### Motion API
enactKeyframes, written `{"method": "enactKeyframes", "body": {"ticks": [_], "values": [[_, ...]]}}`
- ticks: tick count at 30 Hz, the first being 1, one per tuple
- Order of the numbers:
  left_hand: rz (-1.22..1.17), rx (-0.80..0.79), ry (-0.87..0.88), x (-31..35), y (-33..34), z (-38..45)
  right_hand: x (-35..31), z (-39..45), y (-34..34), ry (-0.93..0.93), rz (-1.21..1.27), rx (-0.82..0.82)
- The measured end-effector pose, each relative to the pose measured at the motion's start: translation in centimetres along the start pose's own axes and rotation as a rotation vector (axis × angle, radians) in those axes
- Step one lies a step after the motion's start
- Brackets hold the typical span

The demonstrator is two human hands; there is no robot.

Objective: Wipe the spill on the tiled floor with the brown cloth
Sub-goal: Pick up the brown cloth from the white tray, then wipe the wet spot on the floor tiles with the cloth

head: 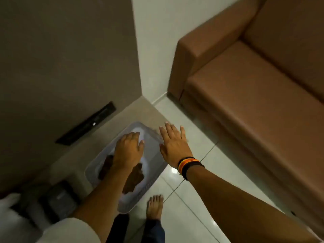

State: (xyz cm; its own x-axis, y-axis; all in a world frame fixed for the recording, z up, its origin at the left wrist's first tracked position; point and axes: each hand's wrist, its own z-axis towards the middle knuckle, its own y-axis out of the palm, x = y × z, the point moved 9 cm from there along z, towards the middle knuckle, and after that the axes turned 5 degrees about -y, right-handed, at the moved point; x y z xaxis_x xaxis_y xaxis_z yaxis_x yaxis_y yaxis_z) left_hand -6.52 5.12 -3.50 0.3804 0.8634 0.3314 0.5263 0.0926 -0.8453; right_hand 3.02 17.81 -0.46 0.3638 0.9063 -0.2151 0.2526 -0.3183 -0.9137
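Reaching down from the near left, my left forearm crosses over a translucent plastic tub (158, 170) that sits on the floor beside the grey wall (61, 67). My left hand (128, 150) hangs palm down above the far half of the tub, fingers loosely curved and pointing away; it grips nothing, though I cannot tell whether the fingertips touch the pale inside of the tub. The brown cloth (135, 179) lies crumpled in the tub, showing on both sides of my left wrist, nearer to me than the hand itself.

My right arm stretches in from the near right, banded at the wrist with black, yellow and orange bracelets (188, 166). My right hand (173, 145) is spread flat and empty, fingers straight and apart, palm down over the tub's right edge; contact with that edge is unclear.

To the right, the white tiled floor (201, 199) is glossy, and my bare foot (155, 206) stands on it just near the tub. A brown sofa (254, 93) fills the far right.
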Motion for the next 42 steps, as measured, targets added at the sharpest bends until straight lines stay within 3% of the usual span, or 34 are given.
{"method": "enactKeyframes", "body": {"ticks": [5,9,17,21,23,26,30,32,37,42], "values": [[0.118,-0.125,-0.153,-9.7,6.4,0.7,-3.6,2.6,11.3,0.037,0.289,-0.265],[0.364,-0.192,-0.124,-12.4,9.4,0.2,-6.3,2.6,17.5,0.144,0.412,-0.382],[0.641,-0.121,-0.086,-13.0,9.6,2.6,-7.3,4.1,19.8,0.306,0.436,-0.227],[0.693,-0.187,-0.032,-12.5,9.7,3.6,-6.6,4.3,19.8,0.307,0.565,-0.226],[0.59,-0.207,-0.008,-12.3,9.5,3.7,-6.3,3.4,19.8,0.335,0.732,-0.232],[0.196,-0.321,-0.076,-12.2,8.3,3.6,-4.8,1.1,19.8,0.458,1.091,-0.201],[-0.161,-0.522,-0.105,-8.2,6.0,2.1,-0.9,-1.6,17.1,0.532,1.399,0.008],[-0.272,-0.522,-0.066,-4.3,4.3,1.1,1.7,-2.9,14.9,0.541,1.532,0.12],[-0.46,-0.468,0.027,7.6,3.8,-3.1,9.7,-10.3,11.3,0.619,1.785,0.39],[-0.452,-0.619,0.142,19.2,12.9,-10.5,17.7,-24.2,14.6,0.779,1.947,0.441]]}}
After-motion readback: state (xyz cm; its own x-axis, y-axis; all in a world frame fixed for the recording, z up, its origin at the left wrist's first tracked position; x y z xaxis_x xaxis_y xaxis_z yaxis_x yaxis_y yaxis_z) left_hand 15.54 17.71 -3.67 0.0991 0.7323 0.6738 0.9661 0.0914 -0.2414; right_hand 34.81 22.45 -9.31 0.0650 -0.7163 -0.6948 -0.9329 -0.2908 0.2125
